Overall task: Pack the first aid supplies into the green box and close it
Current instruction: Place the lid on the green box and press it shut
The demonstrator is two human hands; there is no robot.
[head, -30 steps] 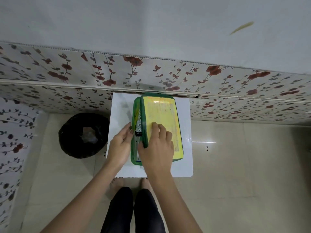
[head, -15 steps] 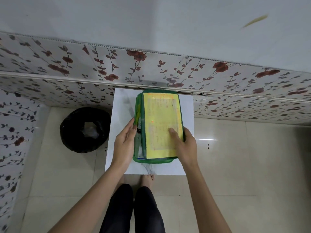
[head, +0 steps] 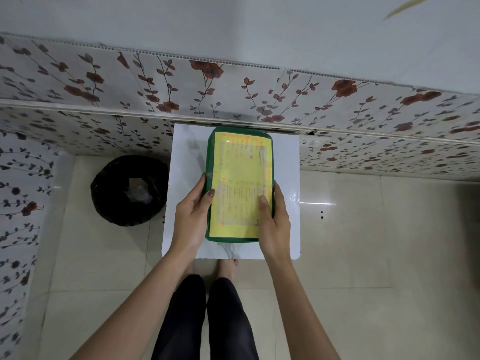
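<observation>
The green box (head: 211, 157) lies on a small white table (head: 285, 162), its lid down and flat. A yellow paper label with red writing (head: 241, 183) covers the lid. My left hand (head: 193, 216) grips the box's left side, thumb on the lid edge. On the opposite side my right hand (head: 275, 219) clasps the box, thumb pressed on the label. The contents are hidden under the lid.
A black lined waste bin (head: 130, 189) stands on the tiled floor left of the table. A wall with floral panels (head: 233, 94) rises directly behind the table. My legs and bare feet (head: 228, 266) are at the table's near edge.
The lid, tilted open on its left side a second ago, has come down flat. My right hand moved from the lid's left edge to the box's right side.
</observation>
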